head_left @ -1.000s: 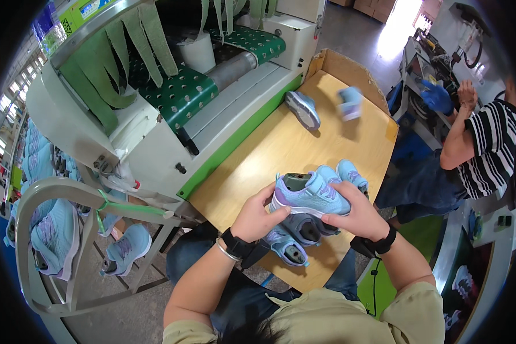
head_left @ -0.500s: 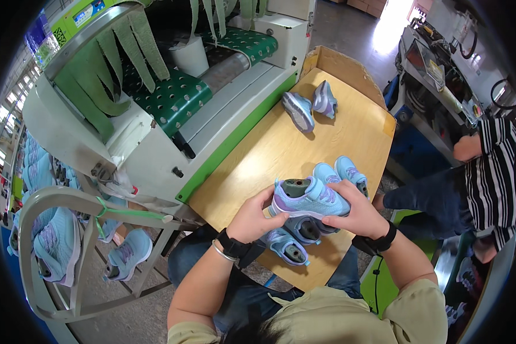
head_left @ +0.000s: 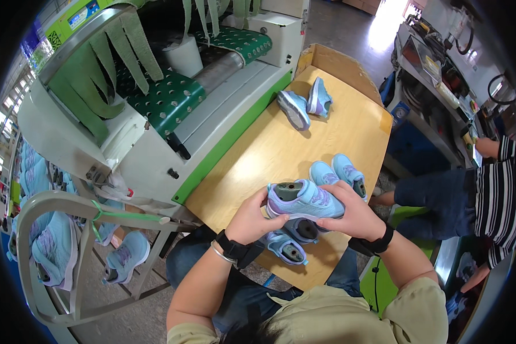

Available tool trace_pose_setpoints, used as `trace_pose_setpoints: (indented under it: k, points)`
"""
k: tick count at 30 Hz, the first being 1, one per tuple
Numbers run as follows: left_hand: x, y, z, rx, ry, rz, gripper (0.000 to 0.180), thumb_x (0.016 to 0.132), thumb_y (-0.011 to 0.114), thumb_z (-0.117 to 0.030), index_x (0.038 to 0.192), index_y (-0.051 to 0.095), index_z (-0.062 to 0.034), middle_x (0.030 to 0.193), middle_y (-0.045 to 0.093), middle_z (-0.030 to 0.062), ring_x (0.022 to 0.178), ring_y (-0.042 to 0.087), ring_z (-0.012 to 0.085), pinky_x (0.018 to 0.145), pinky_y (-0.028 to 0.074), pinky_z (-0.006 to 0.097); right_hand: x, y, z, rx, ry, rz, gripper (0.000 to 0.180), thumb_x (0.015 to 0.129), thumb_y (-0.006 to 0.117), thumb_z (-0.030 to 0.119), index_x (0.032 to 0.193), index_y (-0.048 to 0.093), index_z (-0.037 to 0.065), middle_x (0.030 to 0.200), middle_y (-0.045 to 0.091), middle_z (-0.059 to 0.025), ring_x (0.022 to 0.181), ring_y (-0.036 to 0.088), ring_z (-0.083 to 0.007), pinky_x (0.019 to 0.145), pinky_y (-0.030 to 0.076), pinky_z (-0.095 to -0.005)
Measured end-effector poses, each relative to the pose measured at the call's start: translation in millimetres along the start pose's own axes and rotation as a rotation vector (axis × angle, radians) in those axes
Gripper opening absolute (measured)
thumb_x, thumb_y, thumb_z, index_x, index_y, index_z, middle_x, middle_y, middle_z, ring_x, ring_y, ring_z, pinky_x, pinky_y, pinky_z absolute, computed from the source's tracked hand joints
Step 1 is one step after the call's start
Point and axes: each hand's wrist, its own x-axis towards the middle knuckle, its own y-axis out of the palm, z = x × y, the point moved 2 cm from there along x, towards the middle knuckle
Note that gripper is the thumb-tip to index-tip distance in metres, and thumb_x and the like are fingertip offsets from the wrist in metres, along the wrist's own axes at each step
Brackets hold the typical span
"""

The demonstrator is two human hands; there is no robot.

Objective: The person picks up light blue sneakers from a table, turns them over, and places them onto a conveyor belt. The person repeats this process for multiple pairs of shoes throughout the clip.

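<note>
A light blue sneaker (head_left: 305, 199) with purple trim and a dark green last inside is held between my hands, its toe to the right. My left hand (head_left: 257, 217) grips the heel end, with the thumb along the sole's edge. Around the toe end my right hand (head_left: 352, 215) is closed, thumb low on the sole. Below and behind it, partly covered, lie more matching sneakers: one sneaker (head_left: 286, 247) nearest me, another sneaker (head_left: 304, 230) just under the held one, and a sneaker (head_left: 348, 171) beyond my right hand. All rest on the wooden table (head_left: 258, 155).
Two sneakers (head_left: 295, 109) lie at the table's far end by a cardboard edge (head_left: 344, 66). Left stands a machine with a green perforated conveyor belt (head_left: 172, 97) and hanging strips. A metal rack (head_left: 57, 200) holds several sneakers. A person in a striped shirt (head_left: 496, 198) stands right.
One of the two far sneakers has tipped, now showing more of its blue upper. The person at right has shifted an arm downward. My hands keep the same hold on the sneaker.
</note>
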Motion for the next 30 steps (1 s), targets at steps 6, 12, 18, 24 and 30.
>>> trace_pose_setpoints:
  k: [6,12,18,24,30]
  points:
    - [1.4,0.1,-1.6,0.059,-0.059,-0.023,0.064,0.078,0.079,-0.013,0.133,0.051,0.0038,0.126,0.062,0.0124,0.120,0.057,0.0199,0.106,0.042,0.034,1.7,6.5,-1.1,0.014,0.027,-0.024,0.067,0.075,0.081,0.029,0.130,0.056,0.001,0.114,0.053,-0.0160,0.111,0.055,-0.0325,0.098,0.044,-0.0387]
    - [3.1,9.9,13.4,-0.028,0.022,-0.055,0.079,0.076,0.080,-0.010,0.140,0.034,0.0009,0.119,0.061,0.0115,0.117,0.057,0.0190,0.103,0.044,0.034,0.6,15.1,-3.2,0.050,0.056,0.011,0.067,0.076,0.079,0.032,0.129,0.055,-0.002,0.114,0.055,-0.0185,0.111,0.055,-0.0341,0.097,0.044,-0.0393]
    - [1.2,13.8,8.0,0.148,0.041,-0.118,0.075,0.073,0.085,-0.017,0.128,0.037,-0.0015,0.113,0.062,0.0162,0.105,0.064,0.0253,0.092,0.051,0.037,0.9,21.0,-2.0,-0.072,-0.056,-0.073,0.068,0.076,0.079,0.030,0.131,0.054,-0.001,0.120,0.057,-0.0201,0.114,0.055,-0.0362,0.100,0.043,-0.0415]
    - [-0.4,21.1,6.2,0.170,0.068,-0.144,0.076,0.070,0.087,-0.018,0.125,0.038,-0.0016,0.107,0.062,0.0160,0.100,0.064,0.0250,0.088,0.052,0.036,0.2,36.6,6.8,-0.093,-0.074,-0.187,0.068,0.076,0.079,0.024,0.134,0.051,0.001,0.125,0.058,-0.0187,0.117,0.055,-0.0368,0.102,0.042,-0.0428]
    - [1.3,23.2,5.7,0.203,0.022,-0.140,0.074,0.071,0.084,-0.012,0.126,0.035,-0.0025,0.111,0.061,0.0139,0.102,0.063,0.0215,0.089,0.051,0.036,1.7,49.2,-3.5,-0.118,-0.090,-0.228,0.065,0.079,0.076,0.022,0.135,0.050,0.002,0.123,0.060,-0.0190,0.116,0.054,-0.0385,0.101,0.042,-0.0452]
